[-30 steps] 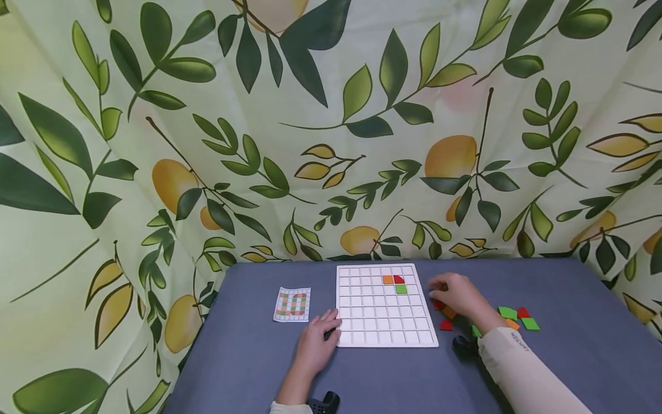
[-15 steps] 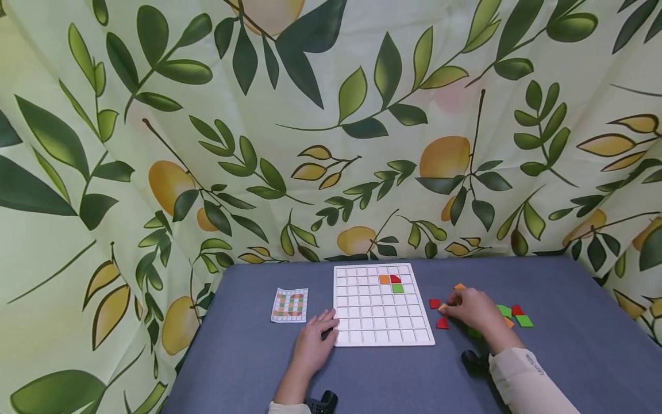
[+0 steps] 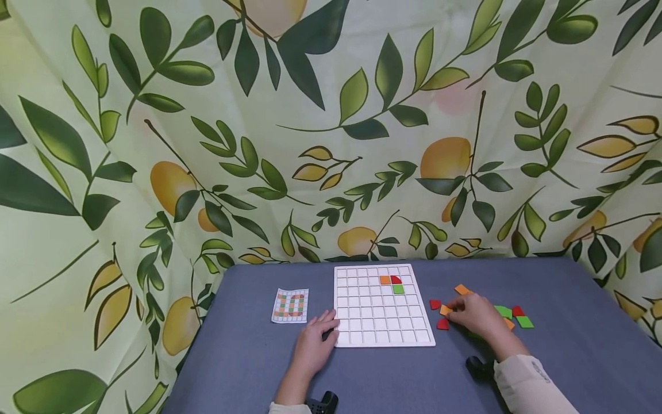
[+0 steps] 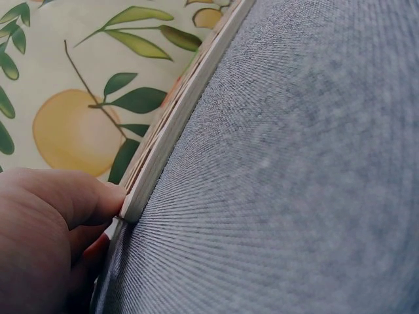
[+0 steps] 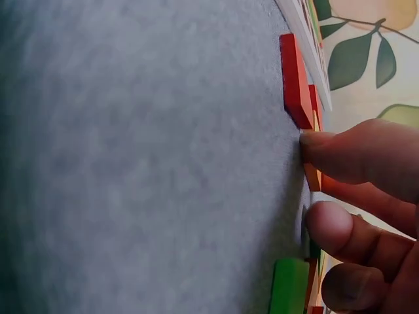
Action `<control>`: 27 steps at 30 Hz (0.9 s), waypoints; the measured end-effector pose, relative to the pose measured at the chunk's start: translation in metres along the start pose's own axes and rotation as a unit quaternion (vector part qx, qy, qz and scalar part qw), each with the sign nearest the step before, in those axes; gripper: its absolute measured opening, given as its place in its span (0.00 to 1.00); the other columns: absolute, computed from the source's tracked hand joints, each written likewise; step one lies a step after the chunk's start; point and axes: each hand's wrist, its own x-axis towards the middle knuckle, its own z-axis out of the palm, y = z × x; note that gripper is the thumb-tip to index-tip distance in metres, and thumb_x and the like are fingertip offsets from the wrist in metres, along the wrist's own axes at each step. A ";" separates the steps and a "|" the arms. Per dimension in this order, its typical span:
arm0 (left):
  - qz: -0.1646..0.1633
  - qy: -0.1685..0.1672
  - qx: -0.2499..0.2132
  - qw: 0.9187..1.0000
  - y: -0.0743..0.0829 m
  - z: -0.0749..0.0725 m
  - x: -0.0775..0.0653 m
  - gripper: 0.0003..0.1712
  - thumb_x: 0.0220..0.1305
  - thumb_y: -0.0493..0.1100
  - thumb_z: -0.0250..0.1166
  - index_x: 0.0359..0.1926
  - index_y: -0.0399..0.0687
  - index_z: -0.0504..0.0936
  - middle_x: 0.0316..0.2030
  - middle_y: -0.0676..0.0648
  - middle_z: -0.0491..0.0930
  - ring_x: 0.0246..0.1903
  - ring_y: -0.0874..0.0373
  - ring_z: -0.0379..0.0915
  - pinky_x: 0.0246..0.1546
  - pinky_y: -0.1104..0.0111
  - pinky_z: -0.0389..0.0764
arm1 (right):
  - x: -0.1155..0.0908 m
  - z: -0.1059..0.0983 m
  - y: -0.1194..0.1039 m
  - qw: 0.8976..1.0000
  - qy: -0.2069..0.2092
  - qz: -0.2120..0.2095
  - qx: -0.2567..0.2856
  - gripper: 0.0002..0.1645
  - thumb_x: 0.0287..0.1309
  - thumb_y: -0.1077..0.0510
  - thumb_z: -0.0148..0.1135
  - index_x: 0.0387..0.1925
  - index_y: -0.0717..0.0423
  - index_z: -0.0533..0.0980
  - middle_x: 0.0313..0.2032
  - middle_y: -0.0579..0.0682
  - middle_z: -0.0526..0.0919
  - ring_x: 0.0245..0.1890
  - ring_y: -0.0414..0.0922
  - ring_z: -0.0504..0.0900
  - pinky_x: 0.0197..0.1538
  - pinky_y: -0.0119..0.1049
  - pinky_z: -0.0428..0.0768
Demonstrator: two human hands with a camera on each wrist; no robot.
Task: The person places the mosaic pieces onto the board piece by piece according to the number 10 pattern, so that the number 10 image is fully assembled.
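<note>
My left hand [image 3: 313,345] rests at the near left edge of a white grid board [image 3: 372,322], fingers fairly straight, fingertips on its rim. The left wrist view has the thumb against the board's corner [image 4: 134,204]. On the grid sit an orange tile [image 3: 385,280], a red tile [image 3: 396,279] with a rounded corner and a green tile [image 3: 398,289]. Right of the board, my right hand [image 3: 478,315] pinches another orange tile [image 3: 445,310] between thumb and finger, low over the cloth. Its thumb partly covers that tile [image 5: 313,176] in the right wrist view.
Two red tiles [image 3: 435,304] lie between board and right hand, and an orange tile [image 3: 462,289] lies beyond it. Several green, red and orange tiles [image 3: 524,322] spread to its right, some partly hidden. A small printed pattern card [image 3: 290,306] lies left of the board on blue-grey cloth.
The right hand has come down and right from beside the board's edge to an orange tile, which has turned flatter under its fingers. The left hand stays put.
</note>
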 end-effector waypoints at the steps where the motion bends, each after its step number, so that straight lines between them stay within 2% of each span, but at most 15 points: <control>1: -0.001 0.000 -0.001 1.000 0.000 0.000 0.000 0.14 0.62 0.36 0.65 0.49 0.42 0.86 0.59 0.48 0.80 0.64 0.49 0.72 0.70 0.51 0.65 | 0.000 0.000 0.001 1.000 0.000 -0.006 -0.002 0.16 0.49 0.56 0.71 0.40 0.61 0.85 0.33 0.53 0.86 0.32 0.46 0.75 0.32 0.38 0.76; 7: 0.023 0.011 0.007 1.000 0.000 0.001 -0.001 0.13 0.60 0.35 0.66 0.47 0.41 0.87 0.57 0.46 0.81 0.61 0.47 0.75 0.67 0.48 0.68 | -0.004 0.001 0.004 1.000 -0.004 -0.020 0.023 0.19 0.50 0.58 0.71 0.45 0.63 0.84 0.42 0.60 0.87 0.36 0.47 0.77 0.34 0.37 0.77; 9: 0.032 0.015 0.009 0.999 -0.001 0.001 -0.001 0.13 0.60 0.34 0.66 0.46 0.40 0.87 0.57 0.45 0.81 0.60 0.46 0.75 0.66 0.47 0.68 | -0.005 0.003 0.005 0.999 -0.004 -0.020 0.038 0.20 0.50 0.60 0.71 0.47 0.63 0.83 0.38 0.59 0.86 0.34 0.47 0.77 0.31 0.36 0.74; 12: 0.034 0.018 0.008 0.999 -0.002 0.001 -0.001 0.13 0.60 0.34 0.66 0.46 0.40 0.87 0.57 0.45 0.81 0.60 0.46 0.75 0.66 0.47 0.68 | -0.005 0.005 0.005 0.999 -0.002 -0.021 0.050 0.23 0.50 0.59 0.72 0.48 0.65 0.82 0.27 0.53 0.81 0.28 0.45 0.73 0.27 0.34 0.69; 15: 0.028 0.014 0.004 1.000 -0.002 0.001 -0.001 0.13 0.61 0.35 0.66 0.47 0.41 0.87 0.57 0.45 0.81 0.61 0.45 0.75 0.67 0.48 0.67 | -0.003 0.005 0.004 0.999 -0.003 -0.023 0.045 0.25 0.51 0.55 0.74 0.48 0.65 0.82 0.23 0.49 0.78 0.26 0.44 0.70 0.27 0.34 0.66; 23: 0.015 0.011 0.002 1.000 0.001 -0.001 -0.001 0.13 0.60 0.35 0.66 0.47 0.41 0.87 0.57 0.46 0.81 0.61 0.47 0.74 0.68 0.49 0.67 | -0.002 0.006 0.000 0.999 0.008 -0.035 0.007 0.21 0.54 0.54 0.71 0.46 0.64 0.83 0.26 0.49 0.82 0.27 0.44 0.72 0.28 0.34 0.67; 27: 0.017 0.007 0.004 1.000 0.000 -0.001 -0.001 0.13 0.60 0.35 0.66 0.47 0.40 0.87 0.57 0.45 0.81 0.62 0.47 0.74 0.68 0.48 0.67 | 0.000 0.009 -0.005 0.998 0.033 -0.058 -0.004 0.21 0.55 0.53 0.71 0.47 0.62 0.83 0.24 0.45 0.76 0.26 0.42 0.70 0.28 0.33 0.66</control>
